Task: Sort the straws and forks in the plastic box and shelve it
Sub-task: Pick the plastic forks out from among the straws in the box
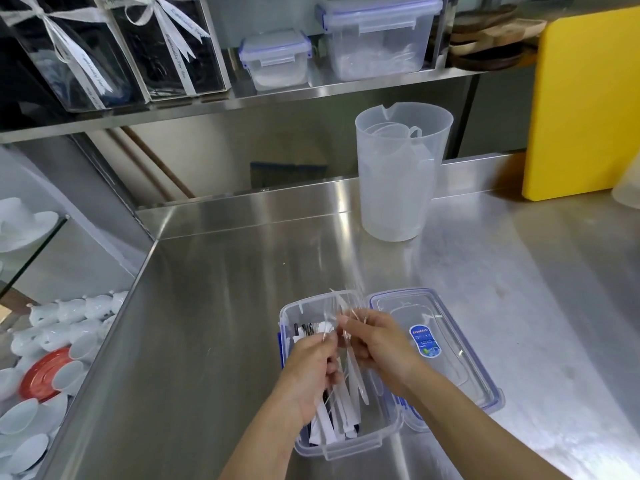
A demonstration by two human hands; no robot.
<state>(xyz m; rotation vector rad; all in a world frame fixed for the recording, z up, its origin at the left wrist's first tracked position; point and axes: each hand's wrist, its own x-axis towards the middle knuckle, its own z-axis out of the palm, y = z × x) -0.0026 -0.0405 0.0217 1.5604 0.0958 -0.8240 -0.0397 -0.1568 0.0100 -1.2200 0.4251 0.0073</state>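
Observation:
A clear plastic box [349,448] with blue clips sits open on the steel counter near the front. White wrapped straws [323,431] and clear wrapped forks lie in it. Both hands hover over the box. My left hand [311,368] grips a bunch of wrapped straws. My right hand [377,344] pinches several thin clear wrapped pieces [356,372] that stick up and down between the two hands. The box's lid [460,358], with a blue sticker, lies flat right beside the box.
A translucent jug [398,178] stands further back on the counter [214,341]. A yellow board [585,105] leans at the right. The shelf [242,102] above holds two clip-lid boxes [277,60] and ribboned clear boxes. White cups [52,334] lie below the counter's left edge.

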